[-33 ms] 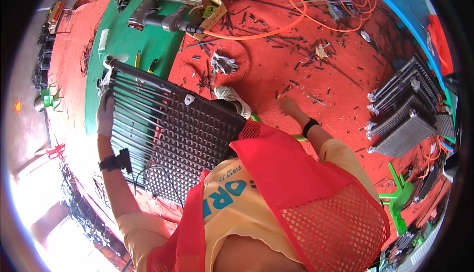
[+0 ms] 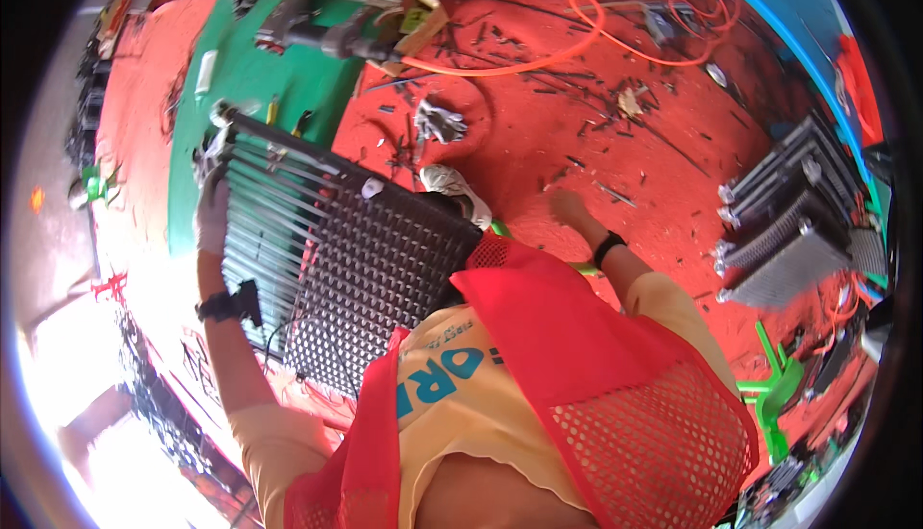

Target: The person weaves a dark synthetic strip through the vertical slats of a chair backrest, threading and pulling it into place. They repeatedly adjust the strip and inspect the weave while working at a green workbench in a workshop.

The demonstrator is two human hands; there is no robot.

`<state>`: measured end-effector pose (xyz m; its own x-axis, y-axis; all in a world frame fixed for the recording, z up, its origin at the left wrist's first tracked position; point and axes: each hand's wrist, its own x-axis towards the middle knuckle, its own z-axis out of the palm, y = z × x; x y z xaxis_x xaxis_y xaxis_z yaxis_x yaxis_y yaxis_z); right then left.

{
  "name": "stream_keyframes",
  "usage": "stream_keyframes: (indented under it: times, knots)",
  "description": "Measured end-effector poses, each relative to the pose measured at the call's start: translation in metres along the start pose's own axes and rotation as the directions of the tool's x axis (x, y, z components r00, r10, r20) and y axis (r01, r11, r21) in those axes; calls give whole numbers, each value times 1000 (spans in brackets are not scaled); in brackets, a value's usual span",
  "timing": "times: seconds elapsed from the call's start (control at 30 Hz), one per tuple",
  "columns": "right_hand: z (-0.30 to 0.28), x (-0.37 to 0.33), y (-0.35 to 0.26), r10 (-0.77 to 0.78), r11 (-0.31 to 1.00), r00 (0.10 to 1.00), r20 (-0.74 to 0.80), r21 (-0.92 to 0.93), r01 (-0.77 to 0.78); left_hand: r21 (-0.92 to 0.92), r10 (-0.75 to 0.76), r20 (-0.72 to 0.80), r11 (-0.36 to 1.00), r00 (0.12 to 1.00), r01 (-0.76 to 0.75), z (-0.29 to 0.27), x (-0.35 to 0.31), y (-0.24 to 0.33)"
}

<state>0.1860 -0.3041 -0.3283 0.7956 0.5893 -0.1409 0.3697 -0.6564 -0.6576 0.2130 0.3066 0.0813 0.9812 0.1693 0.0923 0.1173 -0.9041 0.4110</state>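
Observation:
A dark woven panel on a metal frame lies tilted across my lap, its near part closely woven. Toward its left end, long bare strands or bars run over the green table. My left hand, in a pale glove, is closed round that left end of the frame; its fingertips are partly hidden. Out to the right, away from the panel, my right hand hovers over the red floor with curled fingers. Blur hides whatever may be between them.
A power tool with an orange hose lies on the green table. Beyond my feet are gloves and scattered dark scraps. Several woven panels are stacked at right, near a green stool.
The whole view has shifted very slightly to the right. My hands and the panel keep nearly the same places relative to each other.

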Motion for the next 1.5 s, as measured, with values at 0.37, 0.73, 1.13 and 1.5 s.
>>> stream_keyframes:
  times: [0.37, 0.73, 1.13, 1.5]
  knots:
    - [-99, 24, -49, 462, 510, 829, 315, 670, -539, -268, -282, -255, 939, 925, 213, -22, -105, 38]
    - [-205, 93, -279, -99, 814, 975, -199, 547, 194, -931, -972, -226, 233, 60, 280, 11, -456, 30]
    - [-171, 163, -377, -450, 892, 879, -158, -107, 438, -875, -790, 291, -447, 540, -183, 99, -383, -9]
    - [-212, 194, -413, -29, 991, 991, 129, -129, 45, -768, -714, 249, -557, 654, -316, 115, -359, -28]
